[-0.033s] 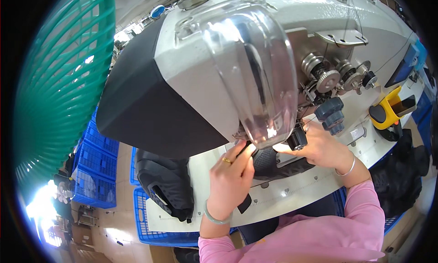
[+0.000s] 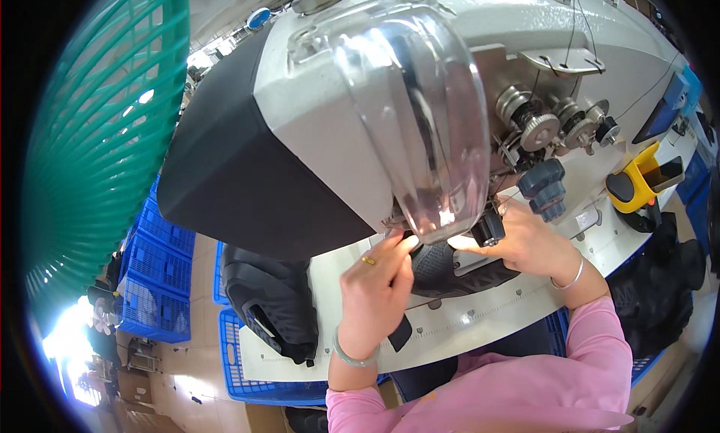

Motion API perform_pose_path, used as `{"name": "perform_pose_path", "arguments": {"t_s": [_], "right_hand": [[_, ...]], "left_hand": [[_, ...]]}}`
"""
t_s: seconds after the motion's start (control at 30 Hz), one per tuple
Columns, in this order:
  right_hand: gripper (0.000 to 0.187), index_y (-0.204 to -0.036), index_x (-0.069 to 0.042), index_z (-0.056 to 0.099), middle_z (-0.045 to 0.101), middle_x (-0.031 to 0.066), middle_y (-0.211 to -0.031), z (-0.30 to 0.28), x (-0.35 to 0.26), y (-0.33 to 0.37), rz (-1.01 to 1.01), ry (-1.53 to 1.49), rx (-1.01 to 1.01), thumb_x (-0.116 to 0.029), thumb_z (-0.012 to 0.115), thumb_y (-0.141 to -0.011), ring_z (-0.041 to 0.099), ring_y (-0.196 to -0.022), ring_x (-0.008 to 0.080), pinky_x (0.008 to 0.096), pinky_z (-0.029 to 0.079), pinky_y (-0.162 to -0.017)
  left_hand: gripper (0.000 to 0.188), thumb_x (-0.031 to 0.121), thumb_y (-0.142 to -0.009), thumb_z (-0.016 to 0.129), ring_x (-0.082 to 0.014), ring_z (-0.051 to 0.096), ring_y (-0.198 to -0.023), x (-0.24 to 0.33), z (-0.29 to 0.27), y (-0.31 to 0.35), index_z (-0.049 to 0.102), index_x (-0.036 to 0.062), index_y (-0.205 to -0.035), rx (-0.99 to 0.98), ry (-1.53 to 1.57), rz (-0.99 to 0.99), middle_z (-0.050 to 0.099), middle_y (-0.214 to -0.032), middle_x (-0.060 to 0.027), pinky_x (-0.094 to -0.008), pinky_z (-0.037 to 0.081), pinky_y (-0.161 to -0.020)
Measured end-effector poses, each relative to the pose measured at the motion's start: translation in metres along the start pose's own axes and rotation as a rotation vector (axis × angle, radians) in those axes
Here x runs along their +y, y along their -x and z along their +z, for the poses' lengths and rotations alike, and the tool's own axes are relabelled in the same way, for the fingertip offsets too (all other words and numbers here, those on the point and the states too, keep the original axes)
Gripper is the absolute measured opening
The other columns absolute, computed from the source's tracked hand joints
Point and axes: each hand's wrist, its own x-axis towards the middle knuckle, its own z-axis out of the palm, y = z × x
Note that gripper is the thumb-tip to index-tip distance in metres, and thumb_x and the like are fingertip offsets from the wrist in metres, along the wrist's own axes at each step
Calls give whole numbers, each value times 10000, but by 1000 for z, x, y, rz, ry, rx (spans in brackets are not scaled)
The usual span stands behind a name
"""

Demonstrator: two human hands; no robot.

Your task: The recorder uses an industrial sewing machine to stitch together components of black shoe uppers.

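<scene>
A black shoe upper (image 2: 439, 272) with a textured face lies on the white bed of a sewing machine (image 2: 322, 140), below the clear guard (image 2: 427, 125). My left hand (image 2: 379, 283), wearing a ring and a bangle, has its fingertips closed on the upper's left edge, close under the machine head. From the right, my right hand (image 2: 529, 238) holds the same upper; some of its fingers are hidden behind the machine's black knob (image 2: 491, 229). The needle area is hidden by the guard and my fingers. A dark strip (image 2: 401, 334) hangs beneath my left hand.
More black uppers (image 2: 274, 305) are piled left of the work, and others (image 2: 664, 283) at the right. A green fan guard (image 2: 105, 148) stands close on the left. Blue crates (image 2: 154, 305) sit on the floor. A yellow holder (image 2: 637, 185) is at the right.
My left hand has shifted slightly left, and the shoe upper has slid a little the same way. My right hand stays nearly where it was.
</scene>
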Motion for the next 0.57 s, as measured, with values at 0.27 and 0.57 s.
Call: {"name": "perform_pose_path", "arguments": {"t_s": [0.27,0.57], "right_hand": [[711,-1249,-236,660,669,78,-1149,10,5,3,26,-69,77,45,635,-597,629,-1021,308,473,459,-927],[559,-1128,-209,707,663,9,-1221,15,10,0,56,-9,185,38,647,-630,631,-1078,244,423,496,-906]], "left_hand": [[226,-10,-794,661,-275,689,-768,-1,-10,1,725,22,-1008,-80,76,18,685,-1120,-224,-305,545,-689],[271,-46,-780,658,-243,671,-727,1,-4,0,725,19,-1035,-87,-44,38,673,-1142,-240,-298,533,-676]]}}
